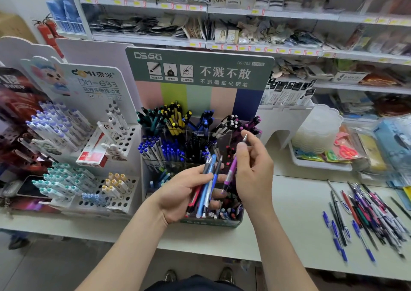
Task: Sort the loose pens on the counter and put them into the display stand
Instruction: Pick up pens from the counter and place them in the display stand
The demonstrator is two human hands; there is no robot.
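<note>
A person's left hand [178, 192], palm up, has its grip curled around a bundle of pens [208, 186] in front of the display stand [200, 72]. At 3 o'clock from the bundle, the right hand [253, 170] pinches a tilted purple pen [230, 174]. The loose pens [367, 215] lie scattered on the white desk [289, 201], at 4 o'clock from the stand

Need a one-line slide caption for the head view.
Sorting pens: left hand grips a bundle of pens, right hand pinches a purple pen at the display stand; loose pens lie on the counter.
</note>
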